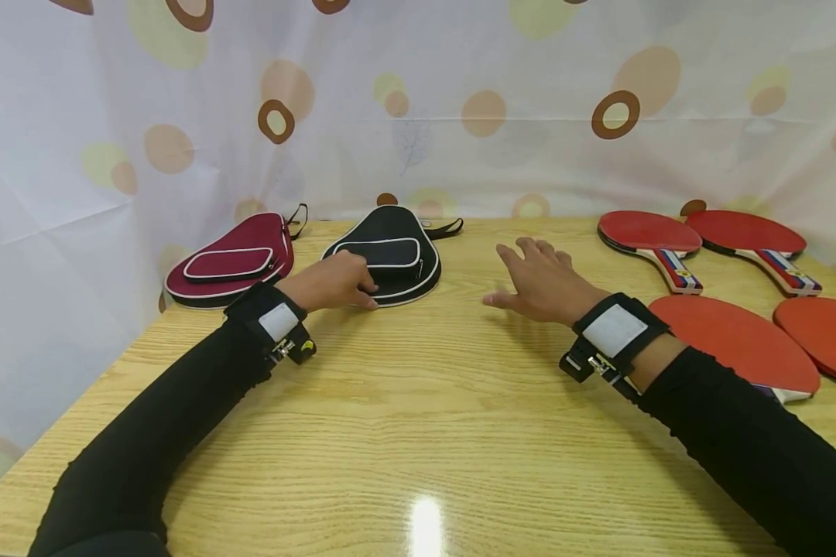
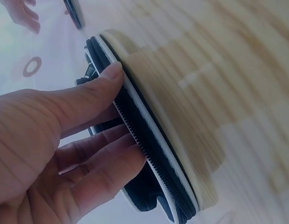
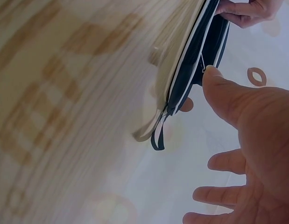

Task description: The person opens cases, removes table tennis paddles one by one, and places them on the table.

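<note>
A black padded bat case (image 1: 383, 224) with white piping, a front pocket and a strap lies flat at the back of the table. My left hand (image 1: 334, 280) is at its near left edge. In the left wrist view, the thumb rests on the zipped rim of the case (image 2: 156, 149) and the bent fingers lie against its top side, gripping the edge. My right hand (image 1: 543, 280) hovers to the right of the case, fingers spread and holding nothing. The right wrist view shows its thumb in front of the case (image 3: 188, 70), apparently without touching.
A maroon bat case (image 1: 251, 232) lies left of the black one. On the right are several red table tennis bats: two at the back (image 1: 648, 230), two nearer (image 1: 734, 340), close to my right forearm. A patterned curtain (image 1: 453, 62) hangs behind the wooden table (image 1: 362, 433).
</note>
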Demonstrator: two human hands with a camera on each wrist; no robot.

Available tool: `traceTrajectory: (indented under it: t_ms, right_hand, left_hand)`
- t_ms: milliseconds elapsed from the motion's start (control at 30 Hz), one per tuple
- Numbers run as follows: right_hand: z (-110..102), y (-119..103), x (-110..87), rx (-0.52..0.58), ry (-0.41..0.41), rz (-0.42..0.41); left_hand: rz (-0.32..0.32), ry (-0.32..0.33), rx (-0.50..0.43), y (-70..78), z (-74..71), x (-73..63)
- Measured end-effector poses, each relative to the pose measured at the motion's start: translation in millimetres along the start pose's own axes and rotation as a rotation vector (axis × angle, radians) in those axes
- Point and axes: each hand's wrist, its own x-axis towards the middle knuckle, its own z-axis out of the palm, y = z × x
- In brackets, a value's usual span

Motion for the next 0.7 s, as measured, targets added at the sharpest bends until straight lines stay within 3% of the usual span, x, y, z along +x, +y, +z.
traceTrajectory:
  t_ms: [233, 700]
  right_hand:
    - [1, 0, 1.3, -0.011, 0.004, 0.012]
    - [0, 4, -0.9, 0.005, -0.003, -0.009]
  left_hand:
    - [0.017, 0.004, -0.005, -8.0, 0.7, -5.0]
    - [-0.049, -0.007, 0.0, -17.7, -0.6, -12.7]
